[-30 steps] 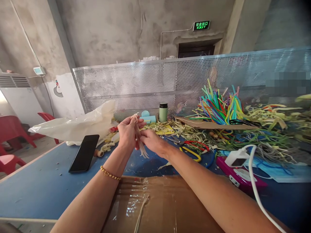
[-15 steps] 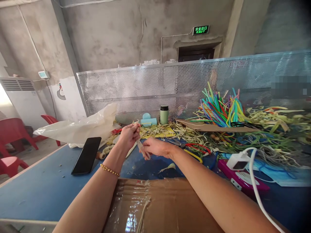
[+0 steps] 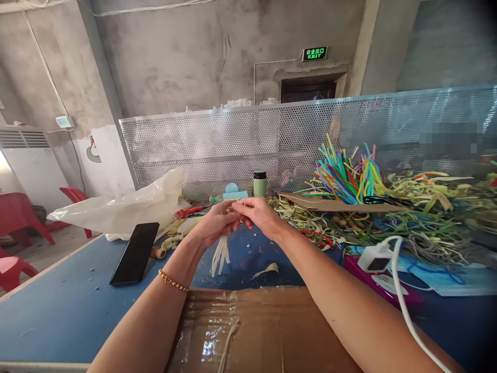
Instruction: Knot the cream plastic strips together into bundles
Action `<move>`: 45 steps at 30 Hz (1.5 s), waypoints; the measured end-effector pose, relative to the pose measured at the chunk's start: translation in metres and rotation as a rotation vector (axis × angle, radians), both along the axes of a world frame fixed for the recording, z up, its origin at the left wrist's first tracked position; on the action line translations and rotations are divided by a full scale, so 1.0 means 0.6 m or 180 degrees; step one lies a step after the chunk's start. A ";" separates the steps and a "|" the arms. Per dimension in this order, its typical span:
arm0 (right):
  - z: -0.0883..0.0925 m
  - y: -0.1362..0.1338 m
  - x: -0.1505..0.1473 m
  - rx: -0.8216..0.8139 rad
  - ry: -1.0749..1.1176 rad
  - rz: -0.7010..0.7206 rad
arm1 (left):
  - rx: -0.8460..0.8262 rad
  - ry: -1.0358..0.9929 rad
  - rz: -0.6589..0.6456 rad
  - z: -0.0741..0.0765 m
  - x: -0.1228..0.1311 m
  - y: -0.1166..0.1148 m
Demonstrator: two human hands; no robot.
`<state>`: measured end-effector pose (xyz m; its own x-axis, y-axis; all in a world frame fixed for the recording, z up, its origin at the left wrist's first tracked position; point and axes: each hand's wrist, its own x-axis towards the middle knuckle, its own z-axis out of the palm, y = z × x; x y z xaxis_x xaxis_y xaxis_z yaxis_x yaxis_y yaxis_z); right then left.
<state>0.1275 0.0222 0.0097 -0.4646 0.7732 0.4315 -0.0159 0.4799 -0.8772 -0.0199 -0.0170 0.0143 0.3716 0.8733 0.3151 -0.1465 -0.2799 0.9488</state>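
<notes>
A: ok so where are the pale strips (image 3: 221, 255)?
B: One bunch, at least three strands, hanging under the left hand (image 3: 217, 223), nearer than the green bottle (image 3: 260, 185) and a bit left of it. Left fingers are closed on the bunch's top end.
A: And the right hand (image 3: 258, 215)?
B: Directly in front of the bottle, fingertips bunched up against the left's. Can't tell if it's gripping anything, the fingers cover it.
A: Other stuff?
B: One black phone (image 3: 135, 253), left of the bottle and closer. One loose pale scrap (image 3: 267, 270) nearer than the bottle. One magenta box (image 3: 356, 269) with one white charger (image 3: 375, 258) on it, off to the bottle's right and closer in. Also one gold bracelet (image 3: 173, 281) on the left wrist, lower left of the bottle.
</notes>
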 end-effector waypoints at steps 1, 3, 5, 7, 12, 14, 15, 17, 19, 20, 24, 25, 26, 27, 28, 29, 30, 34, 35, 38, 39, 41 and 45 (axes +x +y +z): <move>0.000 0.001 0.000 -0.0010 0.0079 -0.0009 | 0.0007 -0.0009 0.0046 0.002 0.000 -0.002; 0.002 0.003 0.002 -0.0074 0.0262 -0.0070 | -0.0064 -0.0099 0.0156 0.004 -0.001 -0.003; 0.003 0.004 0.003 -0.0145 0.0411 -0.0109 | -0.0179 -0.0264 0.0242 0.005 -0.002 -0.002; 0.005 0.003 0.003 -0.0219 0.0505 -0.0100 | -0.0248 -0.0448 0.0318 0.005 -0.002 0.000; 0.008 0.001 0.003 -0.0439 0.0747 -0.0204 | -0.0124 -0.0618 0.0516 0.005 -0.003 0.004; 0.009 0.000 0.002 -0.0491 0.0787 -0.0232 | -0.0003 -0.0499 0.0490 0.005 -0.003 0.006; 0.010 -0.001 0.002 -0.0514 0.0800 -0.0243 | 0.0069 -0.0426 0.0452 0.004 -0.004 0.007; 0.012 -0.003 0.002 -0.0557 0.0837 -0.0282 | 0.0227 -0.0294 0.0402 0.001 -0.006 0.010; 0.014 -0.005 0.002 -0.0607 0.0865 -0.0330 | 0.0366 -0.0186 0.0454 -0.002 -0.007 0.014; 0.015 -0.006 0.001 -0.0633 0.0873 -0.0353 | 0.0414 -0.0120 0.0491 -0.003 -0.007 0.016; 0.018 -0.009 0.001 -0.0719 0.0920 -0.0412 | 0.0495 0.0128 0.0541 -0.005 -0.005 0.016; 0.019 -0.010 0.001 -0.0734 0.0947 -0.0412 | 0.0472 0.0148 0.0553 -0.004 -0.004 0.015; 0.021 -0.011 0.002 -0.0754 0.0965 -0.0394 | 0.0429 0.0140 0.0562 -0.003 -0.004 0.013; 0.022 -0.011 0.002 -0.0771 0.0995 -0.0356 | 0.0367 0.0103 0.0546 -0.001 -0.003 0.011; 0.024 -0.011 0.003 -0.0779 0.1054 -0.0313 | 0.0289 0.0029 0.0494 0.001 -0.004 0.009; 0.026 -0.011 0.004 -0.0779 0.1145 -0.0292 | 0.0199 -0.0084 0.0395 0.002 -0.005 0.007; 0.028 -0.010 0.005 -0.0781 0.1255 -0.0305 | 0.0108 -0.0246 0.0263 0.004 -0.006 0.006; 0.025 -0.004 0.011 -0.0791 0.1172 -0.0555 | -0.0224 -0.1200 -0.0224 0.010 -0.019 0.009; 0.021 -0.003 0.011 -0.0810 0.0906 -0.0421 | -0.0292 -0.1420 -0.0271 0.011 -0.023 0.011; 0.005 -0.006 0.006 -0.0732 0.0090 0.0437 | -0.0463 -0.1879 -0.0275 0.012 -0.035 0.022; -0.001 -0.009 0.002 -0.0676 -0.0071 0.0690 | -0.0480 -0.1985 -0.0260 0.012 -0.038 0.025; -0.009 -0.016 -0.006 -0.0572 -0.0249 0.0920 | -0.0468 -0.2151 -0.0216 0.012 -0.045 0.031; -0.015 -0.028 -0.023 -0.0494 -0.0406 0.0773 | -0.0461 -0.2241 -0.0098 0.010 -0.052 0.038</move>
<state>0.1138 0.0052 0.0005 -0.6866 0.6851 0.2433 0.0011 0.3357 -0.9420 -0.0510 0.0057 0.0206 0.1480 0.9168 0.3708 -0.7431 -0.1443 0.6534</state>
